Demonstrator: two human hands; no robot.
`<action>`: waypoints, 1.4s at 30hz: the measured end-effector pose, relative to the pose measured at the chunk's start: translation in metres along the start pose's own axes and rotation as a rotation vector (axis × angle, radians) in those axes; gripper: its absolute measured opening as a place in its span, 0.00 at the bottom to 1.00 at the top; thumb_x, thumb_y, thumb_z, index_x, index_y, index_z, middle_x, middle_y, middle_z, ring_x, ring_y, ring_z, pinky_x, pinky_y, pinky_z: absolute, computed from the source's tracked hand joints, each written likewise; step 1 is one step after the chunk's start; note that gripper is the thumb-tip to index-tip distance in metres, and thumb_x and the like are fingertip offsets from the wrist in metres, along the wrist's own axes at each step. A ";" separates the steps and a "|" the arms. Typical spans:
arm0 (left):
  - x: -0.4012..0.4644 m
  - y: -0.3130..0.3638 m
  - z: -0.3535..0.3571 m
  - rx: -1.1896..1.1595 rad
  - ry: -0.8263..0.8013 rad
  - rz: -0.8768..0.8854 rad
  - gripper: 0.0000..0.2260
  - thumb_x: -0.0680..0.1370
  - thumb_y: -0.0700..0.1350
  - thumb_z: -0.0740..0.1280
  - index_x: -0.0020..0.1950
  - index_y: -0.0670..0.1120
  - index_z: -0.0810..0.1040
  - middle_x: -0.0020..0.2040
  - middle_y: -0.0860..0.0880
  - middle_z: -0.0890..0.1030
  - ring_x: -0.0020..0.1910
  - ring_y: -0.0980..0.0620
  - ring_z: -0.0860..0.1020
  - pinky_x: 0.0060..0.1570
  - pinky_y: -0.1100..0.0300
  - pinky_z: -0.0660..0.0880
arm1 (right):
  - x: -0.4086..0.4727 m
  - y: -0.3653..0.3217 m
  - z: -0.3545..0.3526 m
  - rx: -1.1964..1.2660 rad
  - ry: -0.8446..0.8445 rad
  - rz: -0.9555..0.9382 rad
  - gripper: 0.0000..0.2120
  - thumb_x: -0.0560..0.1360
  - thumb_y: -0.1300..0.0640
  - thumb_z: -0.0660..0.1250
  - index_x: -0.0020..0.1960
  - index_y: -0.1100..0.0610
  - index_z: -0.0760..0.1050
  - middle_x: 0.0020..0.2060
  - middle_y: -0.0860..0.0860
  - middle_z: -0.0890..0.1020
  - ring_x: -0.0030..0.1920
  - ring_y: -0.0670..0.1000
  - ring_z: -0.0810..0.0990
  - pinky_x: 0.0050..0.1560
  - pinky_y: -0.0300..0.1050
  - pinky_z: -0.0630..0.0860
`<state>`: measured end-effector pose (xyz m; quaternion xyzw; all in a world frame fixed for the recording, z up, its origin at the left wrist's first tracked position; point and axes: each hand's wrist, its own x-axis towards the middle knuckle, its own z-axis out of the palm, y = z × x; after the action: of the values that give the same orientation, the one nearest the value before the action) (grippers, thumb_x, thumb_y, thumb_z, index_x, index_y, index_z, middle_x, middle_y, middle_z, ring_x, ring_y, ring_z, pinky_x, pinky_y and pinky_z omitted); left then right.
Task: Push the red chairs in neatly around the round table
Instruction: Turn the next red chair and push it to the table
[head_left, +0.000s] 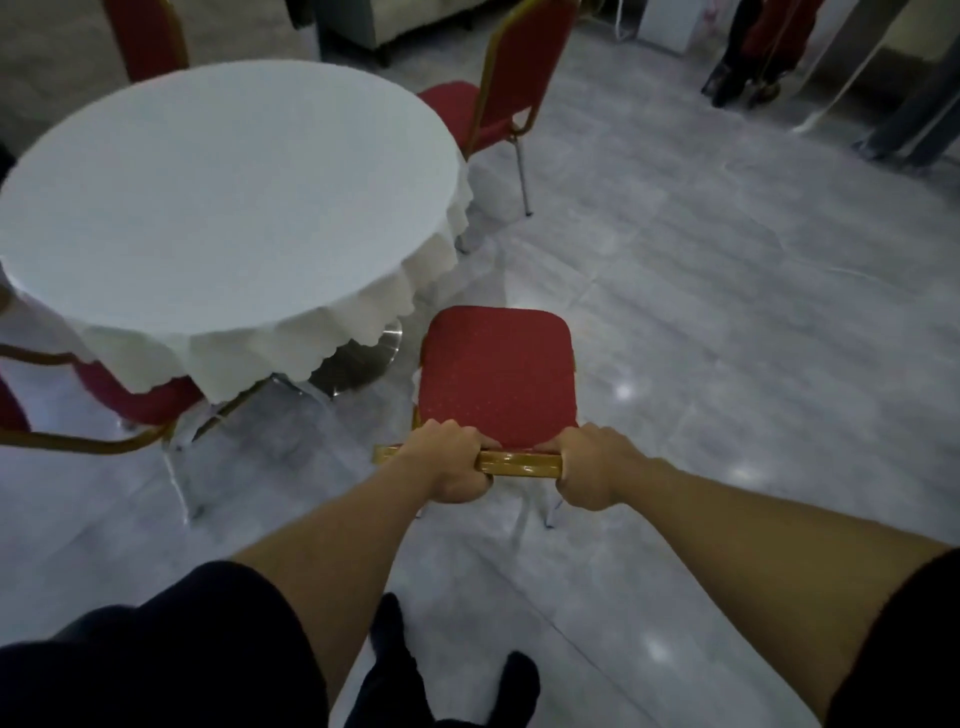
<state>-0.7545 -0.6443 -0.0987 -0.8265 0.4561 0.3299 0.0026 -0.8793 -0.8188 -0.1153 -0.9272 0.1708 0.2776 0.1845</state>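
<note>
A red chair (496, 376) with a gold frame stands in front of me, its seat just right of the round table (218, 192), which wears a white cloth. My left hand (447, 462) and my right hand (597, 470) both grip the gold top rail of its backrest. The seat's front edge lies beside the tablecloth hem, not under it. Another red chair (511, 73) stands at the table's far right, turned partly away. A third red chair (148, 36) sits behind the table. At the left, a fourth red chair (135, 397) has its seat tucked under the cloth.
Glossy grey tiled floor (727, 312) spreads to the right. The table's metal base (363, 358) shows below the cloth. A person's legs (753, 57) stand at the far upper right, near a cabinet (363, 21) at the back. My dark shoes (447, 675) are below.
</note>
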 end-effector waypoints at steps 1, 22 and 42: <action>-0.006 0.008 0.009 -0.045 0.012 -0.027 0.19 0.75 0.52 0.63 0.64 0.61 0.82 0.50 0.52 0.84 0.49 0.46 0.81 0.55 0.51 0.78 | -0.005 0.005 0.001 -0.029 -0.010 -0.027 0.25 0.70 0.58 0.64 0.60 0.36 0.81 0.41 0.47 0.82 0.41 0.53 0.81 0.38 0.46 0.76; -0.062 0.072 0.081 -0.331 0.089 -0.358 0.24 0.70 0.51 0.60 0.66 0.56 0.79 0.53 0.47 0.82 0.51 0.43 0.81 0.56 0.46 0.81 | -0.040 0.008 -0.004 -0.328 -0.134 -0.317 0.25 0.74 0.56 0.65 0.64 0.31 0.77 0.47 0.47 0.84 0.45 0.54 0.83 0.39 0.43 0.70; 0.039 0.045 -0.010 -0.454 0.132 -0.582 0.35 0.66 0.47 0.57 0.71 0.65 0.75 0.59 0.50 0.81 0.57 0.43 0.79 0.57 0.47 0.79 | 0.100 0.031 -0.094 -0.326 -0.076 -0.436 0.27 0.71 0.60 0.63 0.64 0.36 0.80 0.46 0.45 0.81 0.46 0.54 0.79 0.44 0.48 0.71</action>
<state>-0.7693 -0.7028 -0.0988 -0.9206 0.1164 0.3541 -0.1166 -0.7713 -0.9087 -0.1077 -0.9484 -0.0870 0.2899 0.0944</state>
